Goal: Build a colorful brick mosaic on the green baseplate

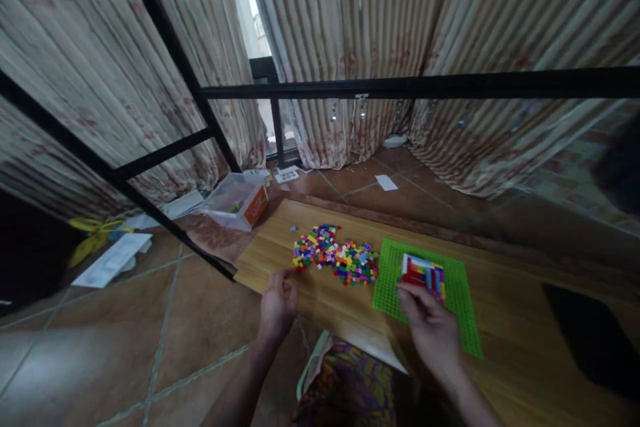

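Note:
My left hand (279, 301) is at the near edge of the table, with its fingers curled together and its fingertips just left of a heap of small coloured toy bricks (356, 263). Anything inside that grip is too small to make out. Over the near left part of a green studded baseplate (457, 300), my right hand (434, 328) has thumb and fingers pinched together. Whatever it pinches is hidden. Its fingertips are at the lower left corner of a flat brick build (423, 273) in red, blue, white and yellow, which sits on the baseplate.
A single light-blue brick (293, 229) lies apart on the wooden table (270, 240). Beyond the table's left end, a clear plastic box (230, 203) stands on the floor. A dark flat object (590, 333) lies at the right. Black metal bars (400, 85) cross in front of the curtains.

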The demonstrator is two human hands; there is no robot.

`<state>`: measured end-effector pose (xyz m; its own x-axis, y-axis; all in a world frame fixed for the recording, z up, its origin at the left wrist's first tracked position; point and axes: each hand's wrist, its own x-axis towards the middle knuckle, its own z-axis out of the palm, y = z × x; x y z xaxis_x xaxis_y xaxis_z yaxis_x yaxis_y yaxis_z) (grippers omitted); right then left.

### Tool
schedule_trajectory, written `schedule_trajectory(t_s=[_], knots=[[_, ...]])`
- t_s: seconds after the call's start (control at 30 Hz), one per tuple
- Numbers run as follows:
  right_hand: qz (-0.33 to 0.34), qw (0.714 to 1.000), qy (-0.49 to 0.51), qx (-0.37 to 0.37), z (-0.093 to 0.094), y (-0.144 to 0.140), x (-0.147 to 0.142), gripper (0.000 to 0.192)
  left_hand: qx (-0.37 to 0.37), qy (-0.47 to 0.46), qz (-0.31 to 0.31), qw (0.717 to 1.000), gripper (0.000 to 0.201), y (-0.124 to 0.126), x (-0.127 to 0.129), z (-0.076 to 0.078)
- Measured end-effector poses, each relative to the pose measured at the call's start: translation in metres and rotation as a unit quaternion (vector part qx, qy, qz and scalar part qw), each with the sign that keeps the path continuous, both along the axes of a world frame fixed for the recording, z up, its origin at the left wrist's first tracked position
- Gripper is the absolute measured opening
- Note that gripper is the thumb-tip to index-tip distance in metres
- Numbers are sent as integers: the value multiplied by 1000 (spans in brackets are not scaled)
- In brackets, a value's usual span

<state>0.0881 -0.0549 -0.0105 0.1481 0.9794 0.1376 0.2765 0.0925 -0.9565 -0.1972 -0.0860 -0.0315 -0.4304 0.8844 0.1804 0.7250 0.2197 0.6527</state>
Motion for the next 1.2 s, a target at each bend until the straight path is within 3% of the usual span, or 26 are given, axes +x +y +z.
schedule_trajectory(t_s=[0.1, 0.23, 0.37, 0.5, 0.67, 0.77, 1.03, 1.2], knots=[[115, 990, -76, 36, -9, 4, -35, 24, -10, 2, 1, 1000, 35, 13, -2, -4], [192, 966, -160, 73, -19, 22, -68, 22, 24, 1, -9, 1000, 38, 29, -3, -10], [216, 942, -240, 92, -16, 52, -87, 22, 66, 24, -1, 998, 43, 46, -6, -18], [200, 926, -307, 89, -9, 93, -97, 24, 81, 37, 0, 996, 48, 63, -6, -24], [193, 903, -379, 65, -6, 147, -111, 30, 66, 42, -51, 996, 56, 68, -2, -21], [234, 886, -392, 78, -7, 166, -127, 31, 57, 39, -79, 995, 57, 66, -2, -19], [370, 805, -442, 139, -20, 179, -163, 37, 58, 30, -90, 994, 54, 66, -5, -20], [372, 804, -442, 144, -17, 177, -162, 27, 70, 33, -96, 992, 48, 67, -8, -20]])
